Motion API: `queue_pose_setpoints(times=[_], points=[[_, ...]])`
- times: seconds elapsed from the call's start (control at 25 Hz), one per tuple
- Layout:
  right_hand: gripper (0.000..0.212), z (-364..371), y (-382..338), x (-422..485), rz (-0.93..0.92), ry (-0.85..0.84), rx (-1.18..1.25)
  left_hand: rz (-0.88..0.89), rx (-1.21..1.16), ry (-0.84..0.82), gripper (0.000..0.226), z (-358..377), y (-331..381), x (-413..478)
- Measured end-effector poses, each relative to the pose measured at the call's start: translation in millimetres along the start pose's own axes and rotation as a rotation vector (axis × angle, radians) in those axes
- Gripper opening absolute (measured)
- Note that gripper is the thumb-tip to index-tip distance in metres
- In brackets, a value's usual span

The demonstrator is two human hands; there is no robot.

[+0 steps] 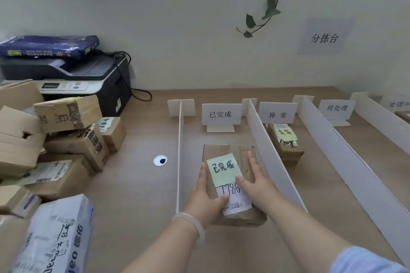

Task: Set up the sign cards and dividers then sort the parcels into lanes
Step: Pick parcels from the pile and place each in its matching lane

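A brown parcel with a green sticky note and a white label "7786" lies in the leftmost lane, in front of the sign card "已完成". My left hand grips its left side and my right hand its right side. White dividers stand on the desk and bound the lanes. Another parcel with a green note lies in the lane of the sign card "异常". A third sign card "待处理" stands further right.
A pile of unsorted cardboard parcels and a white-and-blue carton fill the desk's left side. A printer stands behind the pile. A cable hole sits left of the first divider. A fourth sign card shows at the right edge.
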State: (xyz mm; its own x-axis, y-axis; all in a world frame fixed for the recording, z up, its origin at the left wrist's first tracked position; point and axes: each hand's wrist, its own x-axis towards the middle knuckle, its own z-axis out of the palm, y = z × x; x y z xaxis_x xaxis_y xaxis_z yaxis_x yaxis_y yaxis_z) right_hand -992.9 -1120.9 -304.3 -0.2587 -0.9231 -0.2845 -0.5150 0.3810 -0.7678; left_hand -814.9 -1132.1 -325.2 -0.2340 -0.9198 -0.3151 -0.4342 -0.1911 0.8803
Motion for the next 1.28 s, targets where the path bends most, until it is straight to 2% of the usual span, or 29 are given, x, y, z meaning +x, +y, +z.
queue_pose_setpoints(times=[0.36,0.68,0.84,1.08,1.28], points=[[0.080,52.6,38.0,110.7,0.023,-0.149,-0.004,-0.167,0.076,0.062,0.101,8.7,-39.5,83.7],[0.076,58.6,49.9,161.0,-0.021,-0.170,-0.057,-0.204,0.046,0.094,0.097,16.9,-37.8,121.9],[0.079,56.6,49.5,160.6,-0.054,-0.192,-0.071,-0.213,0.062,0.096,0.098,13.9,-35.8,120.2],[0.082,28.3,56.4,112.0,-0.195,-0.207,-0.306,-0.165,0.116,0.115,0.099,12.9,-30.1,86.4],[0.079,34.0,72.6,77.0,-0.251,-0.248,-0.425,-0.151,0.095,0.136,0.094,22.5,-41.2,67.2]])
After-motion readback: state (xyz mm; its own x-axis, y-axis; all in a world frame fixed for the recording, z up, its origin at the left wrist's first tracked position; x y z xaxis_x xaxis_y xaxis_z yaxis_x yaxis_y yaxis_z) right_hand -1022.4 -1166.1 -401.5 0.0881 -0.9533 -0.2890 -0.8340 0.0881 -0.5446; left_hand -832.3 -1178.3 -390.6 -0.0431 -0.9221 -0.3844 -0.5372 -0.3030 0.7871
